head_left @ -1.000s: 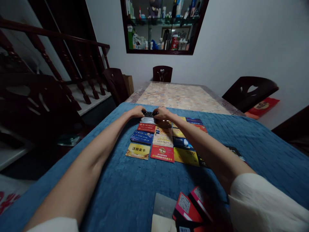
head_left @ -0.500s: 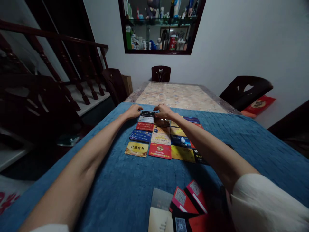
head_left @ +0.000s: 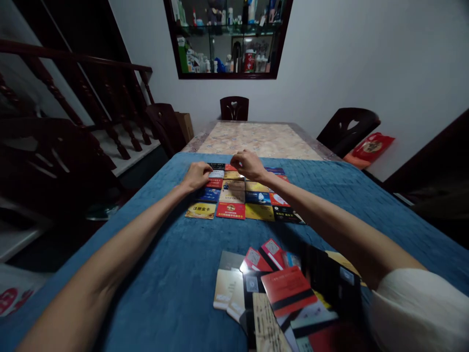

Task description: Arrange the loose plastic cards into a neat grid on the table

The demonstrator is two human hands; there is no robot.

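My left hand [head_left: 198, 176] is beside the left column of laid-out cards, fingers loosely bent near the silver card [head_left: 217, 174]. No card shows in it. My right hand [head_left: 249, 165] hovers over the far rows, its fingers curved and a little apart, close to a red card [head_left: 229, 167]. Left of that red card lies a black card [head_left: 216, 166]. Nearer me in the grid are a gold card [head_left: 200, 210], a red card with a round picture [head_left: 230, 210], a yellow card [head_left: 259, 212] and a black card [head_left: 287, 213]. My right forearm hides some cards.
A loose pile of cards [head_left: 289, 288] lies face down in front of me on the blue cloth [head_left: 168, 274]. Beyond it is the patterned tabletop [head_left: 256, 134]. Dark chairs [head_left: 234, 108] stand around the table, and a railing [head_left: 76, 56] is at left.
My hands have parted from the black card at the far left; the left came nearer me, the right shifted over the red card. The view has tilted down and turned right, showing more of the pile.
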